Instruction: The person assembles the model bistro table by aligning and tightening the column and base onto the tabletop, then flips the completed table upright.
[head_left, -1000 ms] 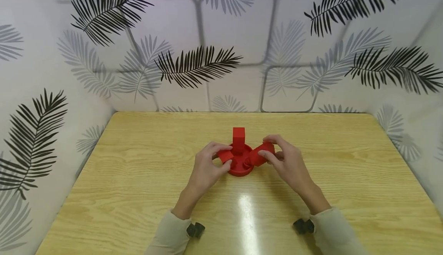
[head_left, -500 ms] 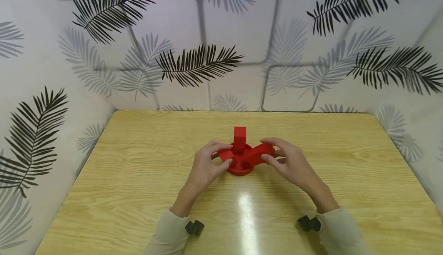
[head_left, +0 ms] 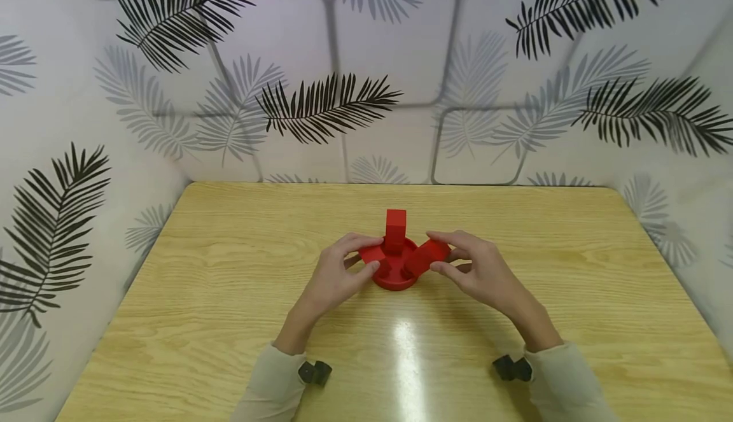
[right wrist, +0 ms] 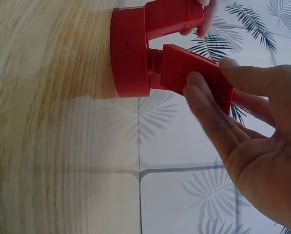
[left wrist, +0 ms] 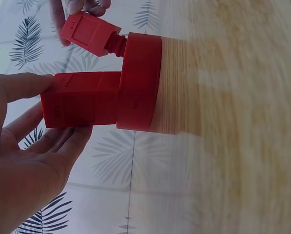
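Note:
A round red base (head_left: 395,286) with a raised rim sits on the wooden table. At its back a square-sided red block (head_left: 396,228) stands upright. My left hand (head_left: 338,272) holds a second red block (left wrist: 82,100) between thumb and fingers, its lower end inside the rim. On the right side, my right hand (head_left: 487,272) pinches a third red block (right wrist: 196,73), which leans outward. A red threaded stud (right wrist: 155,61) shows between this block's lower end and the base. Small raised marks are on the base wall and blocks.
The pale wood table (head_left: 240,250) extends around the base. A wall (head_left: 395,46) with a leaf pattern rises behind the table and along both sides. Small black devices (head_left: 512,368) are strapped at both wrists, over light sleeves.
The right-hand block has shifted and changed its tilt over the right of the base, while the right fingers changed their hold slightly. The left hand has barely moved. The back block stays put.

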A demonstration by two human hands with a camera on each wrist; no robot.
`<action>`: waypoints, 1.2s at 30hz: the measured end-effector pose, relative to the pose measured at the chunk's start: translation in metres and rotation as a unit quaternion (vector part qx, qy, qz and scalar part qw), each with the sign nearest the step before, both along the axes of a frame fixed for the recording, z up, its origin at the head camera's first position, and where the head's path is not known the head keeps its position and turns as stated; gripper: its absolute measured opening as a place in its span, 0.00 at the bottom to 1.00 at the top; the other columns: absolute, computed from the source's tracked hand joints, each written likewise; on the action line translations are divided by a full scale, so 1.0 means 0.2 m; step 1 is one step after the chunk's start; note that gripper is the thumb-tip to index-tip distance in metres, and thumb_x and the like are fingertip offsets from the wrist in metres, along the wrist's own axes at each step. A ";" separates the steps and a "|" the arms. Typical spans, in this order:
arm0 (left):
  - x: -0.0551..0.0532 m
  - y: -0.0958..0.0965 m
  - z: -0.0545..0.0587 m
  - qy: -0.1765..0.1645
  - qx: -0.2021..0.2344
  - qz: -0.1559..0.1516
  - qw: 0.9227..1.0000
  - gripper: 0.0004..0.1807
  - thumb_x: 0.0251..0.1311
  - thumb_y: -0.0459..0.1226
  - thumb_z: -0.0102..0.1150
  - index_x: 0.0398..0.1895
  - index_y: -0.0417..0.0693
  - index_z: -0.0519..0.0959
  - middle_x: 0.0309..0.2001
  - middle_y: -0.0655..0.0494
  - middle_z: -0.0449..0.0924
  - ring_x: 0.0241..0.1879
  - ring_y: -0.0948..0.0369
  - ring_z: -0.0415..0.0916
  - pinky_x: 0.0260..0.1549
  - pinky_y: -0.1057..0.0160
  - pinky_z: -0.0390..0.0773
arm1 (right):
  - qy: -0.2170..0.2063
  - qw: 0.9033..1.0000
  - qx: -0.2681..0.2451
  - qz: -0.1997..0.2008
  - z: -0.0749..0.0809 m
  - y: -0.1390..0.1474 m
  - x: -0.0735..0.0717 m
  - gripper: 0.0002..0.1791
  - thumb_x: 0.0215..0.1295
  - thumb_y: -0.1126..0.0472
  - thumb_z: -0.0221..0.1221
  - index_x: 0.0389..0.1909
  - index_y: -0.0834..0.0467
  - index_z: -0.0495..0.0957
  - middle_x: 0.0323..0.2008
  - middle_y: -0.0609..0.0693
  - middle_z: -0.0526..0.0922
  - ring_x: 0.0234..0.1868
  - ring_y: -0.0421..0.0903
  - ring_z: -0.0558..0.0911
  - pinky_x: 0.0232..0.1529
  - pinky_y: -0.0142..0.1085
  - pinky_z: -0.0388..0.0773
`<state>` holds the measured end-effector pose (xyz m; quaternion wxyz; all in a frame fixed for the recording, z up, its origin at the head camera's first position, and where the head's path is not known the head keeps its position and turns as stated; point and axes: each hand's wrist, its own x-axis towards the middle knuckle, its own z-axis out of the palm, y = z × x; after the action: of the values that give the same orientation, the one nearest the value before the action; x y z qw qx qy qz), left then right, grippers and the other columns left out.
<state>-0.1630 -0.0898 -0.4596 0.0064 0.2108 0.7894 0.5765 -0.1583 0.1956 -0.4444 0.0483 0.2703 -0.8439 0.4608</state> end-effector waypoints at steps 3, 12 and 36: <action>0.00 -0.01 0.00 -0.007 0.011 -0.008 1.000 0.20 0.66 0.29 0.65 0.61 0.40 0.81 0.56 0.49 0.80 0.58 0.53 0.78 0.59 0.53 0.79 | 0.022 1.000 0.008 -0.009 -0.01 -0.01 -0.01 0.30 0.58 0.69 0.73 0.64 0.61 0.80 0.46 0.52 0.85 0.37 0.44 0.88 0.36 0.38 0.88; 0.01 0.00 0.02 -0.022 0.020 -0.002 1.000 0.20 0.65 0.27 0.64 0.60 0.35 0.81 0.55 0.41 0.80 0.57 0.48 0.78 0.58 0.49 0.79 | 0.053 0.998 0.023 -0.026 0.00 -0.03 0.00 0.30 0.57 0.67 0.74 0.63 0.63 0.80 0.41 0.50 0.84 0.36 0.44 0.85 0.34 0.32 0.87; -0.01 -0.01 0.00 -0.040 0.032 0.000 0.999 0.20 0.63 0.31 0.69 0.59 0.43 0.83 0.55 0.49 0.82 0.57 0.53 0.78 0.57 0.52 0.81 | 0.033 0.999 0.011 0.000 -0.02 -0.06 0.00 0.26 0.63 0.64 0.71 0.63 0.59 0.80 0.53 0.51 0.84 0.49 0.48 0.84 0.37 0.34 0.87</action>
<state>-0.1644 -0.0922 -0.4596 0.0317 0.1878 0.7698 0.6092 -0.1585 0.1842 -0.4490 0.0734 0.2862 -0.8469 0.4421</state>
